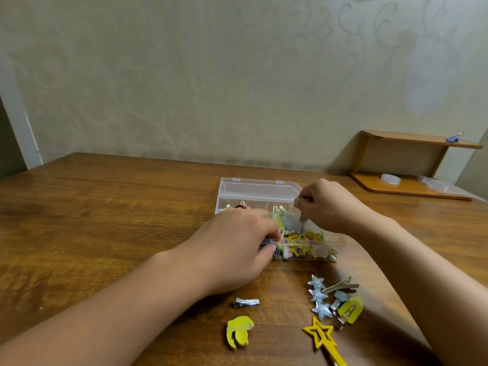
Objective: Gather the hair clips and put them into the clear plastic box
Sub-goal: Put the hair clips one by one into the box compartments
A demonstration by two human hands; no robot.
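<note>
At centre of the wooden surface (105, 207): clear plastic box (260, 192), lid open, hinged back toward 12 o'clock. Left hand (237, 247) covers its left compartments, fingers curled over the near wall, pinching something small; cannot tell what. Right hand (327, 204) at 2 o'clock of the left, fingertips pinched on a thin pale clip over the box. Contents partly hidden: yellow, white, gold clips jumbled. Loose clips at 6 o'clock of the box: silver clip (247, 302), yellow claw clip (239, 335), star clips (319, 299), yellow star clip (320, 336) cut off by frame edge. No legible writing.
</note>
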